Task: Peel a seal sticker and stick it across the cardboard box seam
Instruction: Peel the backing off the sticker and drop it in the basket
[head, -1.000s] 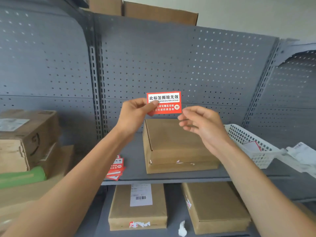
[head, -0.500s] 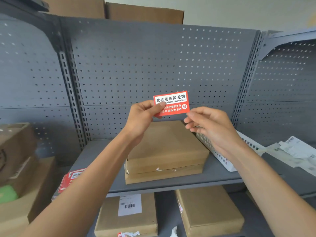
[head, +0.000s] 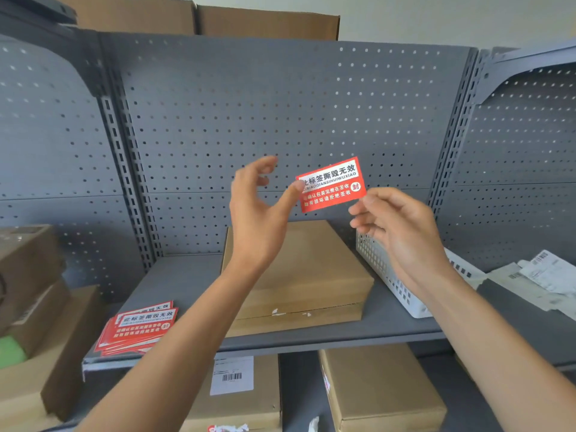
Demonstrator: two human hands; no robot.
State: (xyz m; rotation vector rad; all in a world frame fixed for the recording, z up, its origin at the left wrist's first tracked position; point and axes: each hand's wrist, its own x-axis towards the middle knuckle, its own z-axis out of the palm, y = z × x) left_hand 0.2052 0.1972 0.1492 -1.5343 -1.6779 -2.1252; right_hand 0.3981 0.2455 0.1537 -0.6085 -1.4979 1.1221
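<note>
A red seal sticker [head: 330, 185] with white and black print is held up in front of the grey pegboard. My right hand [head: 402, 235] pinches its lower right corner. My left hand [head: 258, 219] has its fingers spread apart, and only the thumb tip touches the sticker's left edge. Below both hands a flat brown cardboard box [head: 305, 275] lies closed on the grey shelf [head: 311, 341]. Its front seam faces me and carries small white paper scraps.
A stack of red seal stickers [head: 137, 327] lies at the shelf's front left. A white mesh basket [head: 383, 269] stands right of the box, with loose papers [head: 536, 275] beyond it. More cardboard boxes sit on the lower shelf [head: 380, 388] and at the left [head: 28, 260].
My left hand has opened its pinch on the sticker, leaving only the thumb on its edge. My right hand has taken the sticker's lower right corner, and the sticker has tilted.
</note>
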